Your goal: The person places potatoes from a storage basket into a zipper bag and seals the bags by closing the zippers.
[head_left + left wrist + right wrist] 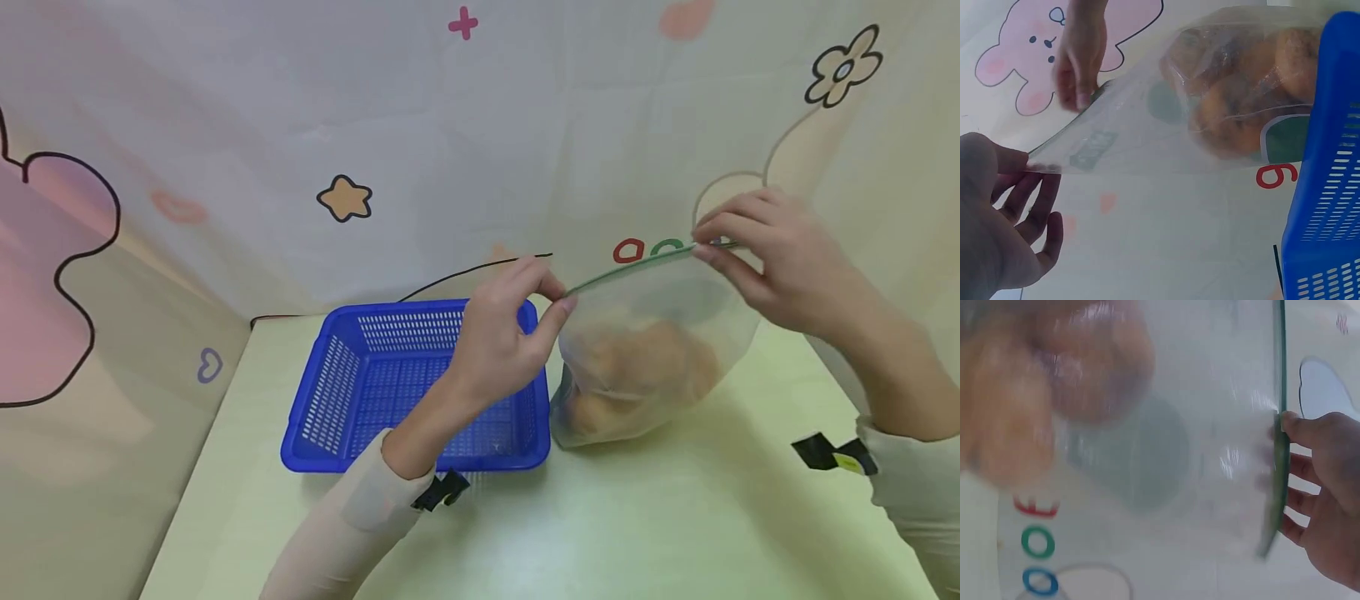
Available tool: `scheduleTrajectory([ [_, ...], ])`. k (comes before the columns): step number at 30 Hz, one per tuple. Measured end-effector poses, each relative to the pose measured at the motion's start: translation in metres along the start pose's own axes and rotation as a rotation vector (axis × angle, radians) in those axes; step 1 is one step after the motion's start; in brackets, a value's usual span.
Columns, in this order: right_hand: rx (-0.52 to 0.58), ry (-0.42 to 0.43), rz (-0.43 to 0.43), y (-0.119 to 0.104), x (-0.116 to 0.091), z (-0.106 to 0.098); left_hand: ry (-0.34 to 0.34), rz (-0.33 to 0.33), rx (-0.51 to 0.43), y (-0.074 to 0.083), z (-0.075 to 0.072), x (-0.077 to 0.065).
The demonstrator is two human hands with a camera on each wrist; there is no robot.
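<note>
A clear zip bag (705, 292) with a green zip strip (637, 267) along its top stands on the table, holding several round orange-brown pieces (648, 362). My left hand (498, 333) pinches the strip's left end between thumb and fingertips, the other fingers loosely bent. Farther along, toward the right end, the thumb and fingers of my right hand (795, 267) grip the same strip. In the right wrist view the green edge (1280, 469) runs between that thumb and the fingers. The bag's mouth looks pressed flat, its contents gathered low down.
A blue plastic basket (300, 461) with slotted walls sits left of the bag, close beside it, partly behind my left forearm. The pale green table (600, 533) meets a printed cloth backdrop (225, 100) at the back and left. Black straps hang at both sleeves.
</note>
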State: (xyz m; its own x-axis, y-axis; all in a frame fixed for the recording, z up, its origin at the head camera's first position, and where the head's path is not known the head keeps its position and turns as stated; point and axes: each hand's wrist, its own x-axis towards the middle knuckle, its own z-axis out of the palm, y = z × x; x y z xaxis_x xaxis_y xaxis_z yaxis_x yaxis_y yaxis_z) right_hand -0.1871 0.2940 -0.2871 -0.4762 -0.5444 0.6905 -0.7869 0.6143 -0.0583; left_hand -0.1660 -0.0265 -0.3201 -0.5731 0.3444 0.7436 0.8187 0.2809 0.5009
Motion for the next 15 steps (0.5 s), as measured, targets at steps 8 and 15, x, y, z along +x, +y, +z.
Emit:
scheduleTrajectory([
  [8, -0.09, -0.076, 0.254, 0.021, -0.046, -0.045, 0.001, -0.055, -0.111, -0.004, 0.001, -0.002],
  [15, -0.136, -0.089, 0.32, 0.019, -0.053, -0.056, 0.042, -0.128, -0.142, -0.009, 0.001, -0.006],
])
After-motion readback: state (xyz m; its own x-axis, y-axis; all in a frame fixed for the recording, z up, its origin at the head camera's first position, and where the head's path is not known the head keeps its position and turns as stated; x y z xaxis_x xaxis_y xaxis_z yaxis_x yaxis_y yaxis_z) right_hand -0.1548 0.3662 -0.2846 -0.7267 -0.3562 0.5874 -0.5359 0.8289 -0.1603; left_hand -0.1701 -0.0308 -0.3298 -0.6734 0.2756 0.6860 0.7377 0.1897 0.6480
